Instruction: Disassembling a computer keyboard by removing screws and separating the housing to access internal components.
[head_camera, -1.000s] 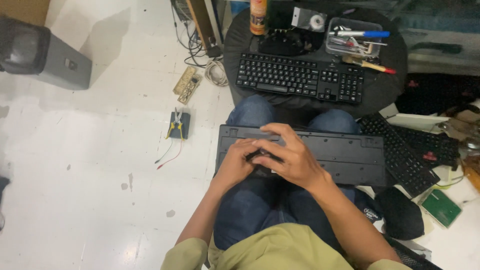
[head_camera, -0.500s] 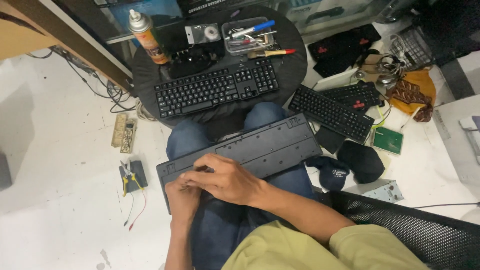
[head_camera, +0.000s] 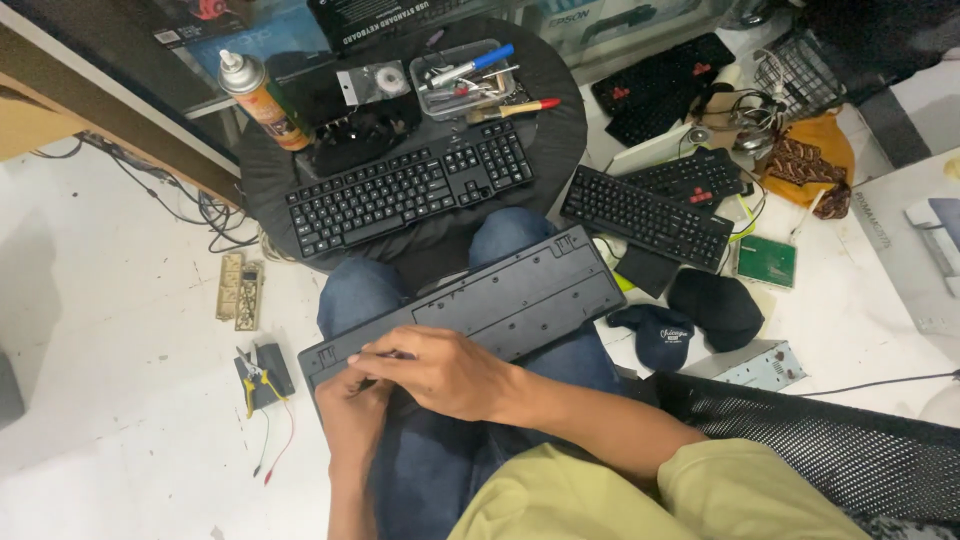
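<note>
On the white floor (head_camera: 120, 300) at your far left lie a pale beige slotted plastic strip (head_camera: 238, 291) and, nearer you, a small dark block with yellow-handled pliers (head_camera: 262, 373) on it, thin red and white wires trailing from it. Your left hand (head_camera: 352, 412) sits at the left end of the black flat keyboard turned underside up (head_camera: 500, 300), which lies across your lap in blue jeans; its fingers are curled under your other hand, and you cannot tell whether they grip anything. Your right hand (head_camera: 440, 368) lies over the left, fingers (head_camera: 372, 353) pressed together and pointed at the keyboard's left edge, seemingly pinching something small there that is hidden. Beyond your knees stands a round dark surface (head_camera: 560, 130); at its left edge an orange spray can with a white cap (head_camera: 260, 90) stands upright, and along its near edge lies a black full-size keyboard with keys facing up (head_camera: 410, 187). At the far edge sits a clear plastic tray of pens and small tools (head_camera: 465, 75), with a red-handled brush (head_camera: 515, 108) just beside it. Right of the surface, on the floor, two more black keyboards (head_camera: 650, 212) overlap, near a green circuit board (head_camera: 767, 262) and a dark blue cap (head_camera: 663, 335). At your right, the black mesh chair arm (head_camera: 830, 450) runs beside your yellow-green sleeve.
</note>
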